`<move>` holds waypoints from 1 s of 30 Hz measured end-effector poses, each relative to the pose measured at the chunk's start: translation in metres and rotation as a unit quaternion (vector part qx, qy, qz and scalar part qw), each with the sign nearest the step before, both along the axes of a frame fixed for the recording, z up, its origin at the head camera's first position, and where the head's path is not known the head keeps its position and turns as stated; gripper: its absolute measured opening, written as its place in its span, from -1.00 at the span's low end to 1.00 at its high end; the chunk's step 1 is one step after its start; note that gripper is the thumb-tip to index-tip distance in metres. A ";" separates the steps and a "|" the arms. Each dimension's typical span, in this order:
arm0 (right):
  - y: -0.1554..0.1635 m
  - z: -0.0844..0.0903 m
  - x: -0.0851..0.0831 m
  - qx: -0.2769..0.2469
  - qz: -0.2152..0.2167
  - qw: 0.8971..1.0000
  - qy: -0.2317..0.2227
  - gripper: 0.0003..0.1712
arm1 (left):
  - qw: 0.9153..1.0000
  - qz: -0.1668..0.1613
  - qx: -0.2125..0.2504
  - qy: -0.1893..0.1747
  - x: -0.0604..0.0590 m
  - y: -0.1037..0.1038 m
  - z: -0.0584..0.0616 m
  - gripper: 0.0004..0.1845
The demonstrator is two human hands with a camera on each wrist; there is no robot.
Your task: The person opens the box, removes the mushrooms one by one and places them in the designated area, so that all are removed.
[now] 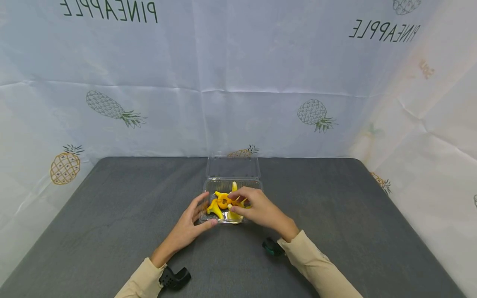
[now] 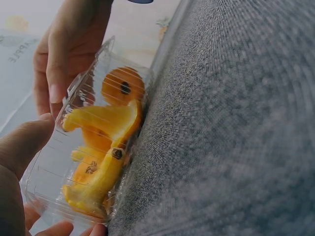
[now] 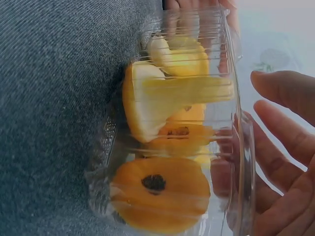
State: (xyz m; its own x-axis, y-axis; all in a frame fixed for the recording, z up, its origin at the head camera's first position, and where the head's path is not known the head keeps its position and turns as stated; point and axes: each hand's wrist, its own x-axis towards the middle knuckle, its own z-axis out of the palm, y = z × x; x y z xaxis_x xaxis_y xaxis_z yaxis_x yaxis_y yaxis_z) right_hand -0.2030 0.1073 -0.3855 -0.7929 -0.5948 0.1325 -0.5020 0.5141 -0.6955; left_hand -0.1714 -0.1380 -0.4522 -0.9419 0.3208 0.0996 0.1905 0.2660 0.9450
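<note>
A clear plastic clamshell box [image 1: 257, 184] stands on the table with its lid [image 1: 232, 167] raised at the back. Inside lie several yellow-orange, fruit-like pieces [image 1: 215, 208], some knobbed or flared, some with a dark spot. My left hand [image 1: 186, 229] holds the box's front left corner, thumb by the front rim and fingers along the left wall. Over the box's right part is my right hand [image 1: 257, 207], fingers reaching in among the pieces. In the right wrist view its thumb and forefinger are apart, near a pale yellow stem [image 3: 216, 89]; nothing shows between them.
A dark grey cloth covers the table [image 1: 130, 207]. Behind it hangs a white curtain [image 1: 261, 54] with pineapple prints and lettering. Each wrist carries a black device, one on the left [image 1: 175, 278] and one on the right [image 1: 273, 246].
</note>
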 end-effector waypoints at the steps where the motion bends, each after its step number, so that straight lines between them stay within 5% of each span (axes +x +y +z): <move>1: -0.001 0.000 0.000 0.005 0.002 1.000 0.000 -0.62 | 1.000 0.000 0.000 0.001 0.000 0.000 0.000 -0.10; 12: -0.006 -0.006 -0.002 0.022 0.017 0.999 -0.032 -0.65 | 1.000 0.001 -0.003 -0.002 0.000 0.000 0.000 -0.09; 23: -0.006 -0.006 -0.004 0.034 0.026 0.999 -0.011 -0.69 | 1.000 0.000 -0.001 0.002 0.000 0.000 0.000 -0.10; 30: -0.003 -0.002 -0.002 -0.011 0.020 0.999 -0.023 -0.73 | 1.000 -0.003 0.002 0.002 0.000 0.000 0.000 -0.11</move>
State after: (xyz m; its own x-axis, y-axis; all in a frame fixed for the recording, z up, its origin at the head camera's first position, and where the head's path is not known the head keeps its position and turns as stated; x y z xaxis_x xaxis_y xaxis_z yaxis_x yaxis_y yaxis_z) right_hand -0.2047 0.1047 -0.3875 -0.7746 -0.6228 0.1102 -0.4889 0.4791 -0.7290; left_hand -0.1712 -0.1385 -0.4524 -0.9398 0.3252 0.1048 0.1958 0.2614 0.9451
